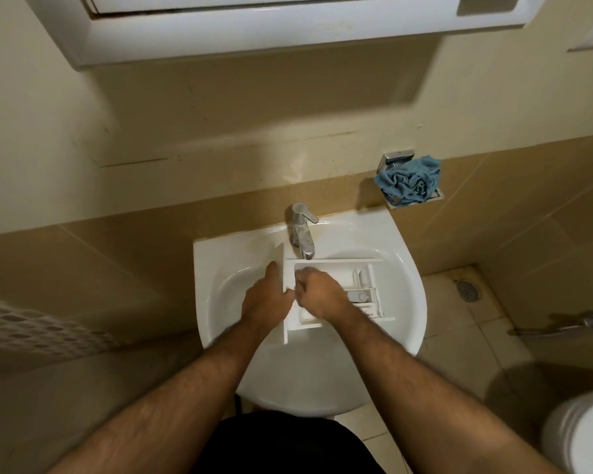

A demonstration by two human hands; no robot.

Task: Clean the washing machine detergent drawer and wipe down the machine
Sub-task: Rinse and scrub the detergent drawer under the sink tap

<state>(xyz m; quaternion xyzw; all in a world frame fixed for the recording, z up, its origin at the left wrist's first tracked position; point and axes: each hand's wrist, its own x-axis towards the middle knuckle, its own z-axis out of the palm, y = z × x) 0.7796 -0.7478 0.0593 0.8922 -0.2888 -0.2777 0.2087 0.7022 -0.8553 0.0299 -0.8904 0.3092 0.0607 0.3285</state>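
white detergent drawer (336, 289) in sink (226, 289), under tap (302, 230); left hand (266, 299) fingers gripping its front panel; right hand (319, 294) fingers curled inside compartment, grip unclear; blue cloth (408, 181) beyond fingers, well apart.

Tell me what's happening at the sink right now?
A person holds a white plastic detergent drawer over the white ceramic basin, under the chrome tap. The left hand grips the drawer's front panel; the right hand reaches into its compartments, fingers curled. No running water is visible. A crumpled blue cloth sits on the wall-mounted metal holder.
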